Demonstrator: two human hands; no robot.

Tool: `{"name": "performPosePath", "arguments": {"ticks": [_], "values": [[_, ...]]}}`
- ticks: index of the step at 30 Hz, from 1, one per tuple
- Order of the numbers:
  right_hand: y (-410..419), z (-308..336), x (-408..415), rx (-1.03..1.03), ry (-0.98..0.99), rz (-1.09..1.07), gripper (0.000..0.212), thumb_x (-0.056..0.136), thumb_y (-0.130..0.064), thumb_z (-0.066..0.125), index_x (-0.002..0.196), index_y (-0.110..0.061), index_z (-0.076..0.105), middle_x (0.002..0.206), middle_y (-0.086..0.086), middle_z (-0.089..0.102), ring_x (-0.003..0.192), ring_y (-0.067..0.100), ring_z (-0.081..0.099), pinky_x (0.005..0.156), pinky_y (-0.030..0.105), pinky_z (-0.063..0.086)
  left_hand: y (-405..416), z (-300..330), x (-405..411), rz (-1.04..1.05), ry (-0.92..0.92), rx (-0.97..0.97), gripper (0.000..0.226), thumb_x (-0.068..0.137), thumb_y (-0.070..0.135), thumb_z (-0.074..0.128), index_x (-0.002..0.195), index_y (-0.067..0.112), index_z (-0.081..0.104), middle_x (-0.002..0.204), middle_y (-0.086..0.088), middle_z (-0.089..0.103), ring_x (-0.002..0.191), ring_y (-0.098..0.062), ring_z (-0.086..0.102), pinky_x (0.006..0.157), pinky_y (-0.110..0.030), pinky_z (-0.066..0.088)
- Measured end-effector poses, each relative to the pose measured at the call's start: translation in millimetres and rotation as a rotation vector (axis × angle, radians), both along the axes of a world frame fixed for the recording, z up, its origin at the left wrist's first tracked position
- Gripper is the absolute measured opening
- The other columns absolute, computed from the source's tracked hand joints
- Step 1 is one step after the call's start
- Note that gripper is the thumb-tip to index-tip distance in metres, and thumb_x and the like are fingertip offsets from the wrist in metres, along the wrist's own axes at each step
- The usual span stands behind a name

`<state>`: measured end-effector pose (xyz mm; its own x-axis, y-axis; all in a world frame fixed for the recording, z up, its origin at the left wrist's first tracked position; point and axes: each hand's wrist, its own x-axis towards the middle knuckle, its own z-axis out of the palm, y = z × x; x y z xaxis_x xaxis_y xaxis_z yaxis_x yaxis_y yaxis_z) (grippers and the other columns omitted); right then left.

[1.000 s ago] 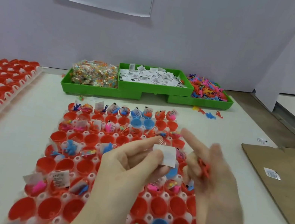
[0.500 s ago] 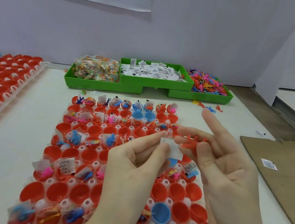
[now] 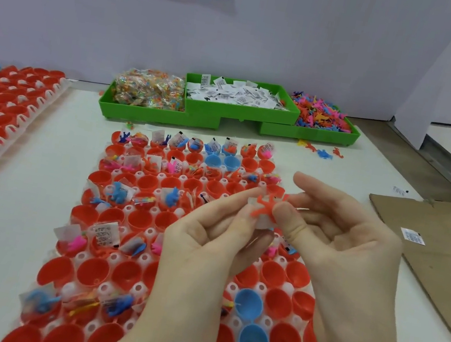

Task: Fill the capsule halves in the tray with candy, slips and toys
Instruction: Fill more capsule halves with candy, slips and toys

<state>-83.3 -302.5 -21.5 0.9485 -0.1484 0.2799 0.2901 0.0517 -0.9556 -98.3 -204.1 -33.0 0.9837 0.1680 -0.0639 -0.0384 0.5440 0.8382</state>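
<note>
A clear tray (image 3: 106, 290) of red and blue capsule halves lies in front of me; some halves hold slips, toys and candy, others are bare. Above its middle my left hand (image 3: 205, 245) pinches a white paper slip (image 3: 264, 223) between thumb and fingers. My right hand (image 3: 342, 236) meets it, thumb pressing an orange toy figure (image 3: 264, 208) against the slip, other fingers loosely spread. The slip is mostly hidden behind the fingers.
At the back, green bins hold wrapped candy (image 3: 149, 92), paper slips (image 3: 237, 94) and coloured toys (image 3: 318, 115). A second tray of red halves (image 3: 2, 113) lies at the left. Brown cardboard (image 3: 441, 239) lies at the right; loose toys (image 3: 318, 150) sit before the bins.
My right hand came in from the right and brought the orange toy onto the slip held by my left hand. The view tilted down a little.
</note>
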Motion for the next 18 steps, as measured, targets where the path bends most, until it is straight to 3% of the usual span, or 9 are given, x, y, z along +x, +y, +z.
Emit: {"name": "performPosePath", "arguments": {"ticks": [3, 7, 10, 12, 13, 15, 18], "values": [[-2, -4, 2, -0.018, 0.115, 0.096, 0.033, 0.052, -0.027, 0.068, 0.085, -0.024, 0.070, 0.072, -0.012, 0.071, 0.066, 0.002, 0.065, 0.059, 0.010, 0.049, 4, -6, -2, -0.004, -0.035, 0.028, 0.025, 0.061, 0.021, 0.060, 0.079, 0.031, 0.075, 0.078, 0.002, 0.074, 0.077, -0.007, 0.070, 0.063, -0.015, 0.054], [-6, -9, 2, 0.015, 0.228, 0.276, 0.026, 0.062, -0.022, 0.064, 0.086, -0.015, 0.073, 0.078, 0.000, 0.074, 0.072, 0.010, 0.070, 0.058, 0.013, 0.051, 12, -12, -1, -0.029, -0.131, 0.272, 0.026, 0.069, 0.022, 0.061, 0.080, 0.043, 0.072, 0.078, 0.013, 0.073, 0.085, 0.003, 0.067, 0.067, -0.006, 0.049], [-13, -15, 3, 0.076, 0.269, 0.307, 0.025, 0.060, -0.018, 0.066, 0.083, -0.012, 0.074, 0.076, 0.007, 0.073, 0.067, 0.014, 0.069, 0.057, 0.017, 0.053, 20, -19, 2, -0.048, -0.182, 0.606, 0.037, 0.079, 0.019, 0.062, 0.083, 0.055, 0.067, 0.088, 0.038, 0.063, 0.114, 0.020, 0.042, 0.088, -0.002, 0.040], [-21, -18, 2, 0.069, 0.309, 0.315, 0.023, 0.057, -0.019, 0.068, 0.078, -0.011, 0.076, 0.073, 0.008, 0.073, 0.060, 0.012, 0.067, 0.054, 0.015, 0.052, 25, -26, 1, -0.034, -0.242, 0.863, 0.031, 0.081, 0.027, 0.053, 0.092, 0.054, 0.065, 0.099, 0.048, 0.052, 0.115, 0.032, 0.025, 0.088, 0.008, 0.028], [-25, -20, 1, 0.029, 0.321, 0.319, 0.021, 0.056, -0.017, 0.069, 0.075, -0.011, 0.076, 0.070, 0.007, 0.072, 0.058, 0.010, 0.066, 0.053, 0.015, 0.051, 29, -30, -1, -0.010, -0.281, 0.988, 0.029, 0.084, 0.029, 0.052, 0.100, 0.051, 0.062, 0.106, 0.047, 0.048, 0.113, 0.033, 0.025, 0.085, 0.009, 0.026], [-31, -25, -1, -0.152, 0.317, 0.331, 0.014, 0.059, -0.008, 0.074, 0.071, -0.014, 0.076, 0.069, 0.004, 0.072, 0.059, 0.009, 0.067, 0.055, 0.014, 0.051, 37, -37, -7, 0.024, -0.353, 1.266, 0.027, 0.087, 0.029, 0.054, 0.111, 0.041, 0.060, 0.113, 0.036, 0.051, 0.113, 0.020, 0.040, 0.090, -0.001, 0.034], [-35, -33, -5, -0.516, 0.255, 0.341, 0.022, 0.071, -0.003, 0.073, 0.066, -0.024, 0.074, 0.067, -0.007, 0.072, 0.063, 0.005, 0.068, 0.062, 0.015, 0.053, 42, -45, -18, -0.080, -0.444, 1.602, 0.032, 0.077, 0.041, 0.049, 0.097, 0.030, 0.071, 0.103, 0.020, 0.065, 0.098, 0.000, 0.059, 0.085, -0.022, 0.043]]}}
